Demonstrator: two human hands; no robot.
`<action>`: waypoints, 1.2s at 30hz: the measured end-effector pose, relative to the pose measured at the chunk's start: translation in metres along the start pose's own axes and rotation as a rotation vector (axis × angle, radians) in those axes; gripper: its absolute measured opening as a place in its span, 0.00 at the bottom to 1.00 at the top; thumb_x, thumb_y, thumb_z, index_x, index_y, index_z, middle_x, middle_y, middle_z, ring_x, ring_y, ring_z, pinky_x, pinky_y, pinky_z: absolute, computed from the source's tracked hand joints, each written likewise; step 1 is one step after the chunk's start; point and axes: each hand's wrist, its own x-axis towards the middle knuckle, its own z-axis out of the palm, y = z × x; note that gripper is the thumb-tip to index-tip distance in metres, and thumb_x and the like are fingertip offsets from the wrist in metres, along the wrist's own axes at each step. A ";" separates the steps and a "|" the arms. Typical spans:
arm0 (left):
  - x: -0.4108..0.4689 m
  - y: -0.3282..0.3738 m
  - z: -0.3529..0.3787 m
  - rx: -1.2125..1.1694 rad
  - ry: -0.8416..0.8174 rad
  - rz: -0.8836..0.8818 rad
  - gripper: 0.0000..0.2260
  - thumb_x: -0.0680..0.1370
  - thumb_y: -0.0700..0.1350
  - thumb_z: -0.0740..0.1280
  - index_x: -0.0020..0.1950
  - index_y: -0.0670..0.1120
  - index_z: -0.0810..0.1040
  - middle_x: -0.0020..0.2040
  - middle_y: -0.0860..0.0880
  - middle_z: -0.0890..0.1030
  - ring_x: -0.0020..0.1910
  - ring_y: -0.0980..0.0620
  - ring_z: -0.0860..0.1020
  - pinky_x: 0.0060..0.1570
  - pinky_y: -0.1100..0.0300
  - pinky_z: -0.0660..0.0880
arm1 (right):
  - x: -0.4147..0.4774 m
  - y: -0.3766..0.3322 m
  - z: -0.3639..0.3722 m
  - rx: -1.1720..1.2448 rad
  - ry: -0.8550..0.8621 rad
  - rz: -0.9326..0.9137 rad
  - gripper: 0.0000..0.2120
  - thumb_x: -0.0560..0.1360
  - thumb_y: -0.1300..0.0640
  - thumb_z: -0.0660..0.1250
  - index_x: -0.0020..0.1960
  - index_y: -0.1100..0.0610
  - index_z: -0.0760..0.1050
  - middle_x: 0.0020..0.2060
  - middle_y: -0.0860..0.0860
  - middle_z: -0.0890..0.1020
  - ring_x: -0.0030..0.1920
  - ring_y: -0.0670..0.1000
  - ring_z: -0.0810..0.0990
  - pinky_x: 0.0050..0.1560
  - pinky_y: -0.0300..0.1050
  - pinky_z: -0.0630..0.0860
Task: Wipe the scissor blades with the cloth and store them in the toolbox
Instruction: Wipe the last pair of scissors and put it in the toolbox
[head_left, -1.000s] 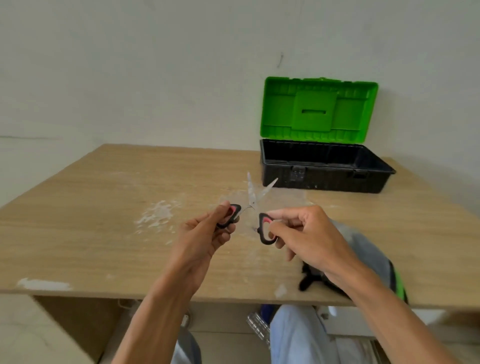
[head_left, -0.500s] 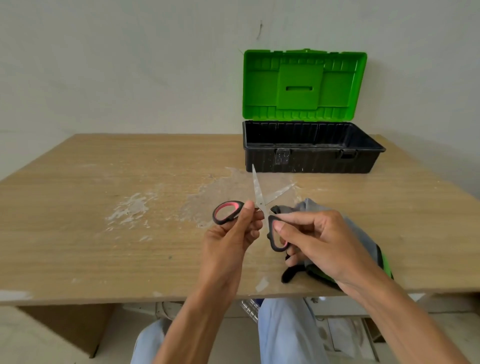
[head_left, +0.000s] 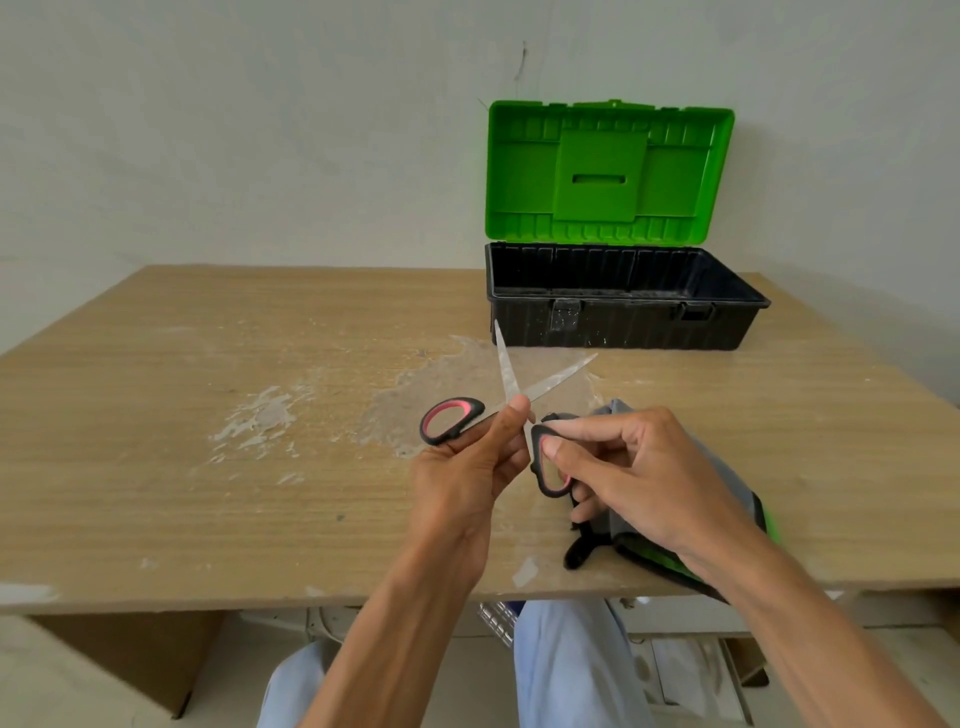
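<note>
Left hand (head_left: 467, 478) has shifted off its loop and now pinches the scissors (head_left: 505, 364) at the pivot. Right hand (head_left: 639, 478) grips the other loop. Blades spread, held above the table (head_left: 208, 467) near its front edge. Cloth (head_left: 743, 488) lies unused beneath. Wiping looks imminent; toolbox (head_left: 623, 327) waits open.

Left hand (head_left: 464, 470) and right hand (head_left: 641, 480) hover close together (both pinching).

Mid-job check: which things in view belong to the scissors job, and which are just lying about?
Job: steel scissors with black-and-pink handles, held in left hand and right hand; grey cloth with green-black edging; open black plastic toolbox with green lid.
Lying about: white dried smears on the wooden table.
</note>
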 end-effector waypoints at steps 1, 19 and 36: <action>0.000 0.001 0.000 0.005 -0.004 -0.004 0.10 0.69 0.44 0.78 0.46 0.39 0.86 0.42 0.43 0.83 0.39 0.52 0.81 0.46 0.59 0.80 | 0.000 -0.001 0.000 -0.014 -0.007 -0.011 0.10 0.78 0.54 0.74 0.51 0.37 0.85 0.37 0.54 0.88 0.35 0.55 0.87 0.38 0.55 0.87; 0.002 0.022 -0.052 0.068 0.118 0.018 0.11 0.70 0.48 0.75 0.45 0.41 0.86 0.39 0.46 0.83 0.37 0.53 0.78 0.42 0.57 0.77 | 0.016 0.054 -0.039 -0.955 0.178 0.264 0.32 0.69 0.26 0.70 0.61 0.49 0.83 0.55 0.53 0.84 0.56 0.55 0.81 0.48 0.49 0.81; 0.002 0.032 -0.065 0.173 0.121 -0.005 0.08 0.74 0.47 0.73 0.47 0.44 0.88 0.45 0.46 0.86 0.36 0.55 0.79 0.41 0.59 0.75 | 0.043 0.025 -0.053 -0.504 0.161 0.276 0.10 0.83 0.54 0.67 0.50 0.51 0.87 0.49 0.55 0.88 0.52 0.58 0.84 0.58 0.61 0.80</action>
